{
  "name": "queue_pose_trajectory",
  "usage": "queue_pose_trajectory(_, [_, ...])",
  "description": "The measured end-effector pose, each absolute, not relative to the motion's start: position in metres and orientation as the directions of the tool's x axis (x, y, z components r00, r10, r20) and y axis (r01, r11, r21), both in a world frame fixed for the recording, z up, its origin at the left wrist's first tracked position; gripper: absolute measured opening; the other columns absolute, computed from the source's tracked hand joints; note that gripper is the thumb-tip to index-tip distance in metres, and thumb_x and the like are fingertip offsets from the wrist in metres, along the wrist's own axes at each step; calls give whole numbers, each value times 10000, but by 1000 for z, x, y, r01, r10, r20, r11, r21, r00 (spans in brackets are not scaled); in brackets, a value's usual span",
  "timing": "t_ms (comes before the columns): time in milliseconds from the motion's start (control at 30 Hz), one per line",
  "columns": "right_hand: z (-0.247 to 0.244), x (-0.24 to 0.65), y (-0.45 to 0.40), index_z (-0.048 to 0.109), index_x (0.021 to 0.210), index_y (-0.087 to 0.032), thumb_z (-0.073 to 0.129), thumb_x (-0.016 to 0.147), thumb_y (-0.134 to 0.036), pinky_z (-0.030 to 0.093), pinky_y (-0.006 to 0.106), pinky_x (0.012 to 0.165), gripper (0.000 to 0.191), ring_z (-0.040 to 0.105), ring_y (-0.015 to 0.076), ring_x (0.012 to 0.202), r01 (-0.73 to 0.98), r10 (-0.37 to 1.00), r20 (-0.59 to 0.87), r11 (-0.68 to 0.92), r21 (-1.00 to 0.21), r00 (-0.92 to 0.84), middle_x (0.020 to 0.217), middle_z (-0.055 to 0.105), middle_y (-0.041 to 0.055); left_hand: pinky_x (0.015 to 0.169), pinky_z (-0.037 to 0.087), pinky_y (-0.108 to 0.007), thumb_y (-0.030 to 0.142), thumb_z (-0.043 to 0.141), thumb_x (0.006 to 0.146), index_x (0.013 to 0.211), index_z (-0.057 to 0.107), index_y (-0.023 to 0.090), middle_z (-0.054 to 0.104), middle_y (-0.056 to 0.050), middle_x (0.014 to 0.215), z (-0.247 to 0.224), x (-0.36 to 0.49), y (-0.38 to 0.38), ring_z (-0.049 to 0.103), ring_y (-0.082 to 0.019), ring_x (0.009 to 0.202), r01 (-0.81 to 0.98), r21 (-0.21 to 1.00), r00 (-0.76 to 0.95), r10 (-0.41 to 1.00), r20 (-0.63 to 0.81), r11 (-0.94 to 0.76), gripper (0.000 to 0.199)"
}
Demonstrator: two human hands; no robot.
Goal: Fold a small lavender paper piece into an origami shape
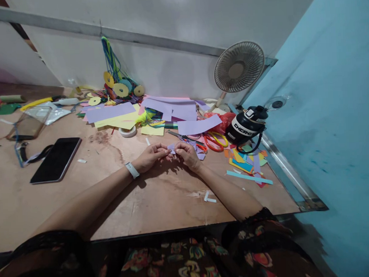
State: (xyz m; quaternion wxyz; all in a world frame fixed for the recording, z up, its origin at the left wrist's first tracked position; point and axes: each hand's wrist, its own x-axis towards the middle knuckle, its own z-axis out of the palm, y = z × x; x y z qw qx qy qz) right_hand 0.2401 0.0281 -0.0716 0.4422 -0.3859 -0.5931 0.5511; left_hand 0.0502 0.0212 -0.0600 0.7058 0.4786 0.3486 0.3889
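Between my two hands is a small piece of purple paper (171, 147), pinched from both sides just above the table. My left hand (151, 156), with a pale watch strap at its wrist, grips the paper's left side between thumb and finger. On the other side my right hand (187, 154) has its thumb and finger closed on the same piece. Several purple paper scraps (201, 155) lie just right of my right hand. Behind them are red-orange scissors (213, 142) and yellow-handled scissors (220, 139).
Long purple strips (199, 125) and yellow paper (152, 130) lie at the back beside a tape roll (128, 132). A black bottle (247, 126) and small fan (239, 67) stand at right, near coloured scraps (241, 164). A phone (56, 160) rests at left.
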Motion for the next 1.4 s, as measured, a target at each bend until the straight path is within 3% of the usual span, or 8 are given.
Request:
queue_pose_trajectory(567, [-69, 239, 29, 515, 759, -226, 618, 745, -411, 371, 247, 522, 212, 472, 116, 519, -22, 946, 91, 89, -996, -310, 590, 522, -66, 572, 499, -198, 376, 876, 707, 943, 687, 154, 723, -5, 806, -64, 53, 19, 648, -102, 645, -263, 951, 338, 939, -68, 163, 375])
queue_pose_trajectory(967, [-69, 243, 32, 531, 696, -216, 531, 806, -429, 337, 243, 479, 240, 441, 116, 489, -17, 929, 23, 18, -1000, -368, 560, 524, -38, 540, 515, -226, 396, 836, 725, 961, 748, 140, 754, -50, 864, -61, 52, 13, 629, -102, 568, -132, 991, 283, 959, 20, 18, 360])
queue_pose_trajectory(1100, [-73, 241, 33, 526, 728, -221, 573, 774, -406, 365, 233, 468, 197, 460, 110, 472, -36, 931, 0, -14, -999, -364, 565, 536, -51, 623, 567, -257, 437, 777, 781, 1028, 687, 139, 748, -73, 939, -64, 53, 16, 687, -146, 708, -83, 995, 269, 960, 75, -55, 397])
queue_pose_trajectory(1267, [-76, 239, 34, 513, 753, -227, 613, 761, -463, 384, 211, 427, 257, 464, 98, 442, -45, 932, -27, -46, -998, -362, 540, 526, -71, 696, 595, -322, 405, 716, 834, 1300, 530, 149, 740, -95, 957, -64, 56, 13, 727, -207, 810, 62, 991, 279, 955, 100, -121, 564])
queue_pose_trajectory(1333, [-77, 238, 33, 501, 769, -233, 614, 758, -484, 382, 203, 401, 276, 457, 96, 427, -51, 933, -39, -62, -997, -356, 531, 514, -80, 841, 591, -404, 397, 719, 832, 1405, 456, 162, 718, -150, 1121, -54, 41, 5, 718, -268, 1003, 161, 976, 252, 962, 105, -149, 673])
queue_pose_trajectory(1400, [-77, 236, 33, 490, 765, -235, 617, 753, -489, 385, 197, 388, 284, 455, 92, 422, -61, 937, -47, -72, -996, -346, 525, 503, -85, 1071, 469, -495, 442, 720, 827, 1464, 423, 173, 586, -201, 1392, -39, 7, -7, 544, -344, 1322, 340, 920, 175, 974, 143, -196, 752])
